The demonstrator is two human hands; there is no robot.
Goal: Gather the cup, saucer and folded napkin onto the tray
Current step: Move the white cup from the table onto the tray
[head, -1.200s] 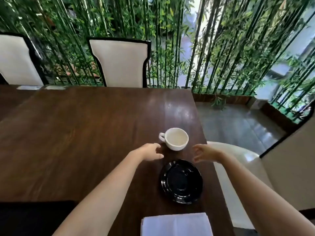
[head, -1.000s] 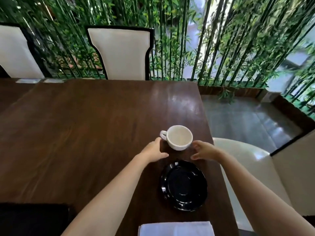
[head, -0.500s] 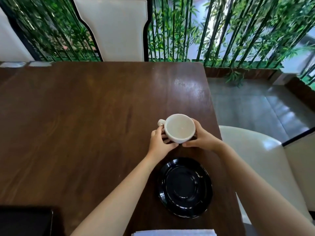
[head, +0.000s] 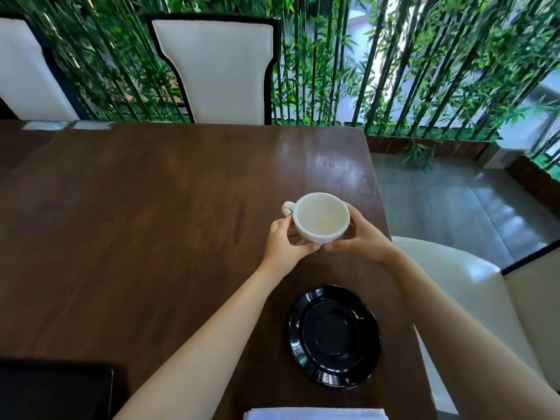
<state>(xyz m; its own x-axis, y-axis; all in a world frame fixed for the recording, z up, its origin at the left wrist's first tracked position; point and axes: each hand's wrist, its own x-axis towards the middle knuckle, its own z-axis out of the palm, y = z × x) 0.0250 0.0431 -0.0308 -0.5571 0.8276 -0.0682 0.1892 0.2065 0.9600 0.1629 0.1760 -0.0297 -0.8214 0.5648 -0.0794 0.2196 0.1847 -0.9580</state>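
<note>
An empty white cup (head: 321, 216) is held between both hands over the dark wooden table, its handle pointing left. My left hand (head: 283, 242) cradles its left and lower side. My right hand (head: 362, 237) grips its right side. A glossy black saucer (head: 333, 336) lies on the table nearer to me, below the cup. The top edge of a folded white napkin (head: 315, 414) shows at the bottom of the view. A black tray (head: 54, 389) sits at the bottom left corner.
The wooden table (head: 151, 222) ends just right of the cup. A white chair (head: 466, 286) stands beside that right edge. Two white-backed chairs (head: 215, 71) stand at the far side, with bamboo behind them.
Both hands reached forward from the saucer's sides and closed around the cup. The cup now appears slightly raised and nearer to me.
</note>
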